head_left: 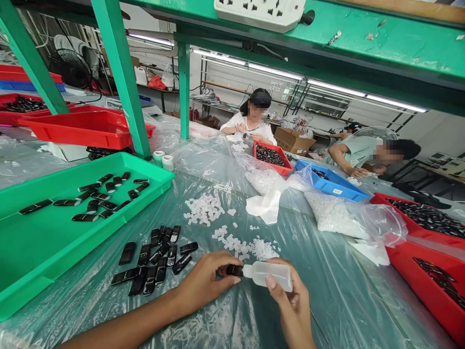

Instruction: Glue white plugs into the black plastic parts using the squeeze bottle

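Between the thumb and fingers of my left hand is a small glossy black plastic piece. My right hand grips a translucent white squeeze bottle, tipped on its side. The bottle's nozzle end meets the right end of the black piece; whether anything comes out cannot be seen. Left of my left hand lies a loose pile of similar black pieces. Just beyond my hands are small white pieces, a larger heap and a finer one.
A green tray with several black pieces stands at left, near a red tray and two tape rolls. Bags of white pieces, a blue tray and red bins stand right. Green posts rise ahead; two people sit opposite.
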A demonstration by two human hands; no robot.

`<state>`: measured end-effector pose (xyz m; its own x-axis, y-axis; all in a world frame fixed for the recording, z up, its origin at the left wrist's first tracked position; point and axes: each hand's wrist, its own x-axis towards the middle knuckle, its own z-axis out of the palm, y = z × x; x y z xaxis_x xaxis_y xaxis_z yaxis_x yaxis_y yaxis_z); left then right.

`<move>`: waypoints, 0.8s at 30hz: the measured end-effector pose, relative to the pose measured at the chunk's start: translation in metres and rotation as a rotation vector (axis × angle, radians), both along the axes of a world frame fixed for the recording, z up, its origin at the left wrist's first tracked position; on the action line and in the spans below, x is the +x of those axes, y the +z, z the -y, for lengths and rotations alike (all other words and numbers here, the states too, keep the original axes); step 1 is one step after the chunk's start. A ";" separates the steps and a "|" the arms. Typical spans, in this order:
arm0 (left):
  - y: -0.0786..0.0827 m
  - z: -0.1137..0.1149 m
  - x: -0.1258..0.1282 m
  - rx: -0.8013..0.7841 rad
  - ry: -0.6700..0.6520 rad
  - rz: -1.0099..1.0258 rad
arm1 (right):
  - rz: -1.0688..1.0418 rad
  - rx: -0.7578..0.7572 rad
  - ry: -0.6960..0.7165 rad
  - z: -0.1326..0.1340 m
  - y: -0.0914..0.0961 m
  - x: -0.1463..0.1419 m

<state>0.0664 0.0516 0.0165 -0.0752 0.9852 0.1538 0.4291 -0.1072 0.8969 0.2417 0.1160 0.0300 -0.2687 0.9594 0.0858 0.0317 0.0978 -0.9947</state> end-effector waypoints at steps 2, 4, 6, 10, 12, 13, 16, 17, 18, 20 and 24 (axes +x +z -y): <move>0.000 0.000 0.000 0.003 0.003 -0.007 | -0.007 0.005 0.011 -0.001 -0.003 0.001; 0.000 -0.001 0.001 0.007 0.009 -0.021 | -0.005 0.025 0.026 -0.002 -0.005 0.002; 0.000 -0.002 0.001 0.007 0.017 -0.033 | 0.002 0.052 0.027 -0.002 -0.006 0.002; 0.000 -0.003 0.000 0.004 -0.001 -0.035 | 0.011 0.105 0.009 0.001 -0.005 0.000; -0.001 -0.003 0.000 0.003 -0.008 -0.039 | 0.015 0.126 0.020 0.003 -0.004 0.000; -0.001 -0.003 0.000 0.000 -0.007 -0.044 | 0.019 0.132 0.023 0.003 -0.004 0.000; -0.001 -0.003 0.000 0.003 0.002 -0.054 | 0.036 0.166 0.030 0.002 -0.007 0.003; -0.001 -0.002 0.000 0.009 0.003 -0.052 | 0.045 0.190 0.041 0.001 -0.009 0.004; 0.000 -0.002 0.000 0.013 0.001 -0.046 | 0.055 0.216 0.055 -0.001 -0.011 0.006; 0.001 -0.001 0.000 0.017 -0.009 -0.021 | 0.070 0.246 0.084 -0.004 -0.013 0.008; 0.003 -0.001 0.001 -0.011 -0.034 0.113 | 0.026 0.135 0.080 -0.009 -0.014 0.009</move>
